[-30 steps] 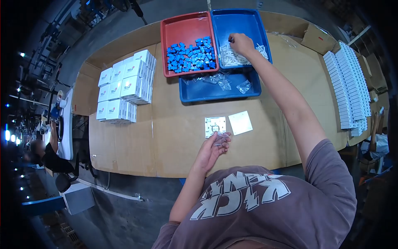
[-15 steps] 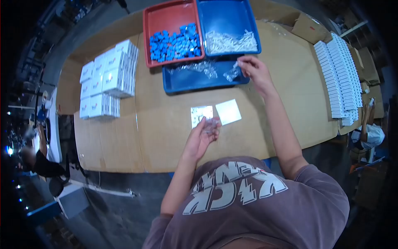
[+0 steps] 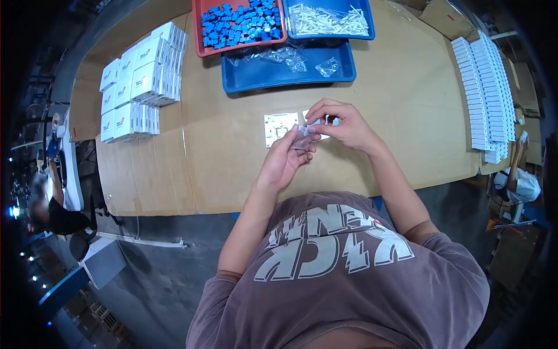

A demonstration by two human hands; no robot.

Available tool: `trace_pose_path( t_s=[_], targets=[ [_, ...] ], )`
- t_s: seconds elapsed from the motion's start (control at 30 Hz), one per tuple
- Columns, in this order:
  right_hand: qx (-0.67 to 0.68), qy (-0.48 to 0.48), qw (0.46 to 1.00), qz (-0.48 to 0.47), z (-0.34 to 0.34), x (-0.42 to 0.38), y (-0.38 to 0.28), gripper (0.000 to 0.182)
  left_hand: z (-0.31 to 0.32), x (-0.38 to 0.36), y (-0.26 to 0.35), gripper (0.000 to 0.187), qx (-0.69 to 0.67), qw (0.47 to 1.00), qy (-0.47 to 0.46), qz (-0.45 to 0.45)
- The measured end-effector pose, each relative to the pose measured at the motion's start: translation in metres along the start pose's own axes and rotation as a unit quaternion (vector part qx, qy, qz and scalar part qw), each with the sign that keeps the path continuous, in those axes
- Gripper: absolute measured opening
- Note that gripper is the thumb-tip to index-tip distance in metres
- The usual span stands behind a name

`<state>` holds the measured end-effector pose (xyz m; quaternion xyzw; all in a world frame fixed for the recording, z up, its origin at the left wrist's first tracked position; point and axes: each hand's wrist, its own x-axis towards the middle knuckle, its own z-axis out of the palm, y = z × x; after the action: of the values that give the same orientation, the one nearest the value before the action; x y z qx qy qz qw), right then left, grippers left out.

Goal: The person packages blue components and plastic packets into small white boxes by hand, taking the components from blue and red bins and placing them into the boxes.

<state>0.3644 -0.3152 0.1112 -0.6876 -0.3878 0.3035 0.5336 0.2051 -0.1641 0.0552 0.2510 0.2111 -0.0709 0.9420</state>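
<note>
My left hand (image 3: 285, 158) is closed around a small clear plastic bag (image 3: 301, 137), above the near part of the table. A thin dark-tipped piece pokes out by its fingers, too small to name. My right hand (image 3: 343, 127) meets it from the right, thumb and fingers pinching at the upper edge of the bag. Whether something small is also in that pinch is hidden. Just behind my left hand lies a white square plate (image 3: 278, 123) with cut-outs and dark marks. A second white square (image 3: 332, 131) lies mostly covered under my right hand.
A blue tray (image 3: 256, 85) holds clear bags (image 3: 329, 67). Behind it stand a red tray (image 3: 197, 35) of blue parts (image 3: 238, 26) and another blue tray (image 3: 372, 26) of white pieces (image 3: 328, 20). White boxes (image 3: 136, 81) are stacked left, more (image 3: 485, 93) right. People work at both sides.
My right hand has come back from the blue tray to the bag in my left hand. The view has tilted, so the trays sit higher. A clear bag stays in the tray.
</note>
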Motion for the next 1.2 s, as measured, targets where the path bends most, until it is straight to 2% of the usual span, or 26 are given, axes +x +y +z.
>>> trace_pose_path(
  t_s=[0.1,0.2,0.3,0.4,0.7,0.8,0.9,1.0,1.1,1.2],
  targets=[
    [0.019,-0.039,0.999,-0.019,-0.003,0.013,-0.002,0.013,0.002,-0.005,0.003,0.041,0.011,1.0,0.01,0.01],
    [-0.027,-0.073,0.996,-0.041,-0.004,0.023,-0.006,0.012,0.0,-0.007,0.003,0.041,0.008,1.0,0.016,0.017],
    [-0.028,-0.151,0.988,0.024,-0.003,0.027,-0.01,0.009,-0.005,-0.008,0.001,0.04,0.028,0.999,0.03,0.019],
    [-0.087,-0.192,0.977,-0.019,-0.003,0.029,-0.008,0.014,-0.006,-0.009,0.0,0.038,0.037,0.998,0.042,0.016],
    [-0.008,-0.267,0.96,0.082,0.003,0.019,0.0,0.04,-0.009,-0.004,-0.005,0.037,0.022,0.999,0.023,0.019],
    [0.049,-0.225,0.972,0.052,0.002,0.016,0.005,0.039,-0.008,-0.004,-0.004,0.037,0.014,1.0,0.004,0.02],
    [0.024,-0.189,0.981,0.038,-0.004,0.015,-0.002,0.039,-0.006,-0.003,-0.003,0.037,0.012,1.0,-0.004,0.022],
    [-0.049,-0.193,0.98,0.024,0.0,0.015,-0.001,0.04,-0.008,-0.003,-0.006,0.035,0.025,0.999,0.0,0.025],
    [-0.018,-0.24,0.968,0.073,0.007,0.017,0.0,0.041,-0.008,-0.004,-0.008,0.033,0.033,0.999,0.003,0.023],
    [-0.007,-0.22,0.974,0.06,0.004,0.019,0.005,0.043,-0.025,0.004,-0.012,0.035,0.013,1.0,-0.016,0.017]
  ],
)
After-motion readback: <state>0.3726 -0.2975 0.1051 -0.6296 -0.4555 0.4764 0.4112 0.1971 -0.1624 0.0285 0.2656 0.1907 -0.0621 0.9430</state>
